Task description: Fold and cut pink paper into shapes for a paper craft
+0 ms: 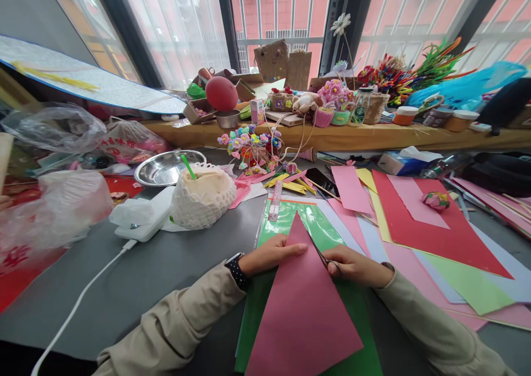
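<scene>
A large pink sheet of paper (305, 315), narrowing to a point at its far end, is held up over green paper (255, 326) on the table. My left hand (271, 253) grips its left edge near the tip, thumb on top and fingers mostly hidden beneath. In my right hand (354, 266) is a pair of scissors (320, 252), fingers closed round the handles. The dark blades lie along the paper's right edge, close to the tip. A small pink ruler (275, 202) rests just beyond the paper.
Red paper (418, 235) and other coloured sheets spread across the right. At left stand a coconut in white foam net (203, 196), a white power strip (145, 224) with its cable, and a metal bowl (151, 171). Beaded flowers (251, 144) stand behind; crafts crowd the wooden ledge (199, 136).
</scene>
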{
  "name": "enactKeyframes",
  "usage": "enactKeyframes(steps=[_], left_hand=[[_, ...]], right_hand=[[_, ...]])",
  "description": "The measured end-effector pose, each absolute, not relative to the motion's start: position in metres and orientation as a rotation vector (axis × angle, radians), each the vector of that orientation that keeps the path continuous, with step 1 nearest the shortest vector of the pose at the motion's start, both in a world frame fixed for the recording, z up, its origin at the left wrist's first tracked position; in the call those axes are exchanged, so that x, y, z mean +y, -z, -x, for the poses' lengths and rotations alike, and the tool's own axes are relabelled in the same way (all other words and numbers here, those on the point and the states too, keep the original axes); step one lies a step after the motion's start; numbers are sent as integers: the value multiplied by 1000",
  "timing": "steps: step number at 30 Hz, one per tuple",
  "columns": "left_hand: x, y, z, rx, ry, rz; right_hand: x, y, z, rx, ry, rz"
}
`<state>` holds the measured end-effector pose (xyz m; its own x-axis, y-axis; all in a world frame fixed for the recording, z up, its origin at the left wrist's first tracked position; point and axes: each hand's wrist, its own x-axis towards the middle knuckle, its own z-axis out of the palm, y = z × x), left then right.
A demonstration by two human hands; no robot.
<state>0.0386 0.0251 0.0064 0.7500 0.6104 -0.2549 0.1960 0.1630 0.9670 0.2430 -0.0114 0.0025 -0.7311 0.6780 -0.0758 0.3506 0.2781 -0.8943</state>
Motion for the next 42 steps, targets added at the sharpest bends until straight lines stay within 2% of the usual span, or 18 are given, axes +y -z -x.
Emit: enactKeyframes(steps=[42], left_hand=[[24, -9, -38, 689, -292, -1366]], right_hand=[[-13, -5, -241, -2248, -1432, 925]])
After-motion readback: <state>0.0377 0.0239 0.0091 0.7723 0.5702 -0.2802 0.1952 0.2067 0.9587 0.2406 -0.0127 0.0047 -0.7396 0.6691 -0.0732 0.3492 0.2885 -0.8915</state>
